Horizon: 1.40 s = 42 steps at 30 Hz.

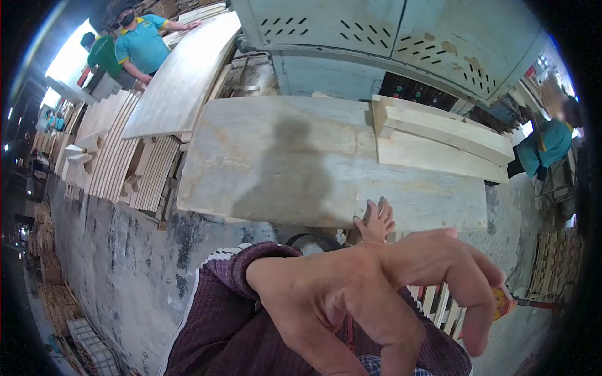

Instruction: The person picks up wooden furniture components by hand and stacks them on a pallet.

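Observation:
My left hand [376, 288] is large in the foreground, reaching rightward from a purple sleeve [263, 260]. Its fingers are bent but apart, with nothing between them. Beyond it, my right hand [376, 222] is at the near edge of a long, pale wooden tabletop [251, 156], fingers spread and nothing held. The right forearm is hidden behind my left hand. A shadow falls across the tabletop. Pale wooden planks [439, 141] lie on its far right part.
Behind the table stands a grey-green metal cabinet [338, 25] with slots. A tilted board [188, 75] and stacked planks [106, 150] are at left. A person in a blue shirt [144, 47] touches that board; another in green [103, 56] is behind. A person [545, 147] stands at right.

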Each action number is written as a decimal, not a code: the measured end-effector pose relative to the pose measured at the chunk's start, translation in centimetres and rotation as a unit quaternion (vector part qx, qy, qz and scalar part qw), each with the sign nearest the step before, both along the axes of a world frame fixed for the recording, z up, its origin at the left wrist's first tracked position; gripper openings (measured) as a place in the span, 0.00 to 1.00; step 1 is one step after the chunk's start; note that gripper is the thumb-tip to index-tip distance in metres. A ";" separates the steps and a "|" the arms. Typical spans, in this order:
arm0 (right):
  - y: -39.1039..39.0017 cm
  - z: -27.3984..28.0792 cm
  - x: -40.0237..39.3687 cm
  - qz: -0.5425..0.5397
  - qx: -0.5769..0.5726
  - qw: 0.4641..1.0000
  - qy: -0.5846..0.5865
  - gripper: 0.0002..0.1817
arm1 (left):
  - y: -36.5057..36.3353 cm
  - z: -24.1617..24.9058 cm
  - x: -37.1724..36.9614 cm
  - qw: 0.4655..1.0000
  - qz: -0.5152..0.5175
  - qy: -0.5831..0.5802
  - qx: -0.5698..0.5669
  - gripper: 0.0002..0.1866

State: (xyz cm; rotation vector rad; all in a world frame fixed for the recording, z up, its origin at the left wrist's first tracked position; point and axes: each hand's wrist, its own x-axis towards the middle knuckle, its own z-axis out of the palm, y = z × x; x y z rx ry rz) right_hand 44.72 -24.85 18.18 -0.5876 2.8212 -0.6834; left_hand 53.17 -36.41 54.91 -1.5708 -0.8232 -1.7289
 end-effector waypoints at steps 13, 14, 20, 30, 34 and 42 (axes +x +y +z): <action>-3.1 1.3 1.4 0.029 0.161 0.976 -0.143 0.50 | -7.4 1.0 12.7 0.992 0.083 0.074 0.056 0.09; -3.1 1.2 1.2 0.029 0.154 0.976 -0.150 0.51 | -7.4 1.2 13.2 0.990 0.095 0.080 0.062 0.09; -2.9 0.4 1.1 0.036 0.160 0.975 -0.148 0.53 | -10.4 1.0 20.5 0.939 -0.080 -0.321 -0.091 0.22; -2.8 -0.8 0.1 0.021 0.161 0.976 -0.145 0.53 | -10.1 1.9 20.0 0.938 -0.156 -0.302 -0.072 0.25; -2.7 -1.0 0.3 0.022 0.158 0.977 -0.144 0.53 | -10.5 1.8 20.0 0.938 -0.141 -0.299 -0.108 0.19; -2.4 -0.1 1.1 0.027 0.116 0.984 -0.131 0.54 | -11.6 4.1 20.0 0.954 -0.026 -0.210 -0.212 0.12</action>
